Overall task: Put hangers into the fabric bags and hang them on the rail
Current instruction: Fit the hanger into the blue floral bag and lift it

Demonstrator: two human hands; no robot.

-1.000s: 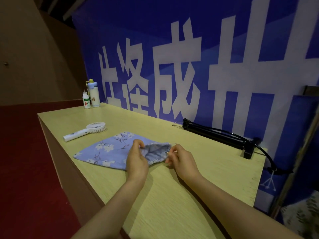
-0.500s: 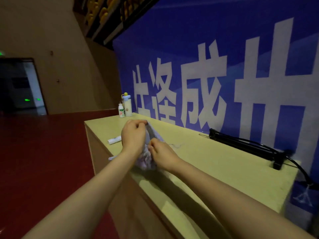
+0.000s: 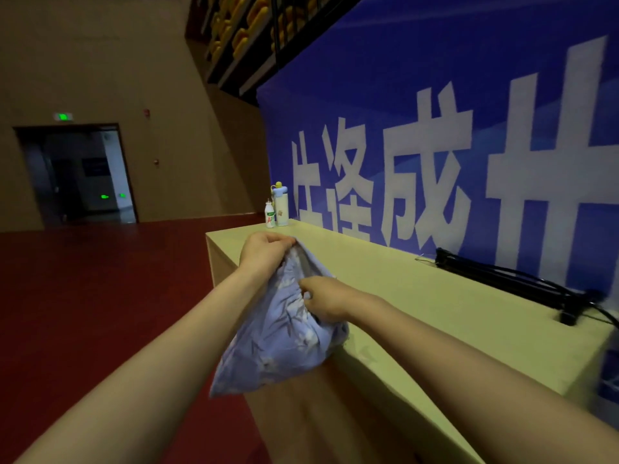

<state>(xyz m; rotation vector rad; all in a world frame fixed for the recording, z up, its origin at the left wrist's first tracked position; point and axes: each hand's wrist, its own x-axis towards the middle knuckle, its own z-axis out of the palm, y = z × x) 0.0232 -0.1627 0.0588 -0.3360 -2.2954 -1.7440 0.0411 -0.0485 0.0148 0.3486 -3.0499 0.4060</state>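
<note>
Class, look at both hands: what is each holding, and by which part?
Both hold the floral fabric bag. The left hand grips the top of its open rim; the right hand pinches the rim lower down.

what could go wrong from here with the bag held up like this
1. The fabric bag hangs past the near edge of the table, held only by the left hand gripping its mouth and the right hand pinching the cloth. If either grip slips, it would likely sag or drop onto the red floor.
2. No hanger is in view, so one hand will probably have to let go to fetch one, and the limp mouth may fall shut.
</note>
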